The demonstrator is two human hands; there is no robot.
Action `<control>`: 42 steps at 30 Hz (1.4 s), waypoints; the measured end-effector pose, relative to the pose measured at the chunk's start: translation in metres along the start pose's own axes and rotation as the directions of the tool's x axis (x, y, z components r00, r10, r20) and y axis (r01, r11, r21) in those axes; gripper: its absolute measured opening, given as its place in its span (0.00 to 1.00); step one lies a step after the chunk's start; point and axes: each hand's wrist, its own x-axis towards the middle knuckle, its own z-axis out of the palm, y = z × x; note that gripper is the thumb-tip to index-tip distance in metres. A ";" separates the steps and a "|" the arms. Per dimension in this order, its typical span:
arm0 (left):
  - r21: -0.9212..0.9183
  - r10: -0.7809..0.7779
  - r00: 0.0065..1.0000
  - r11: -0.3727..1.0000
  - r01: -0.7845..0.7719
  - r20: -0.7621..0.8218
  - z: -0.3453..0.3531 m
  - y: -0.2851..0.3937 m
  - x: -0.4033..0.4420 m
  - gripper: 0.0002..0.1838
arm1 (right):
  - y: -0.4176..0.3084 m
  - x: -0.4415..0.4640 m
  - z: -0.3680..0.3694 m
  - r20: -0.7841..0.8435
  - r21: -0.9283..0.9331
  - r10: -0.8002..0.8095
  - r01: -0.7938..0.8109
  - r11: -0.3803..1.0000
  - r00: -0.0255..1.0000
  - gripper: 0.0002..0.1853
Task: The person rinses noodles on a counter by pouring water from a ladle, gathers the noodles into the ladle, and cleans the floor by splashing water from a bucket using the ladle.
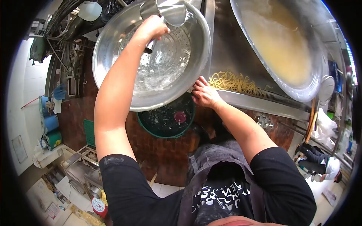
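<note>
The left hand [154,28] has its grip clasped round the handle of a metal scoop [172,14], toward the far side of a water-filled basin [102,75]. The right hand [205,93] seems to touch the basin's rim; whether its grip holds it, I cannot tell. Noodles [232,82] lie nearby.

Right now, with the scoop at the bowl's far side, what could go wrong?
The left hand holds the scoop close to the far side of the bowl, so it might knock against it. The water inside looks ruffled and could splash out. Loose noodles lie near the right hand; a careless sweep might scatter them.
</note>
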 end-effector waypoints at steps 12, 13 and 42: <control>0.138 0.102 0.994 0.985 -0.104 0.027 0.047 0.009 -0.124 0.27 | -0.002 -0.002 0.002 -0.008 -0.002 0.000 0.000 1.000 1.000 0.14; 0.144 0.093 0.996 0.985 -0.094 0.013 0.053 0.004 -0.137 0.26 | -0.003 -0.001 0.001 -0.020 0.002 -0.003 0.003 1.000 1.000 0.13; -0.483 -0.793 0.608 0.546 0.685 -0.034 0.422 -0.190 -0.342 0.24 | -0.011 0.004 0.010 -0.027 -0.083 -0.021 0.019 0.996 0.999 0.10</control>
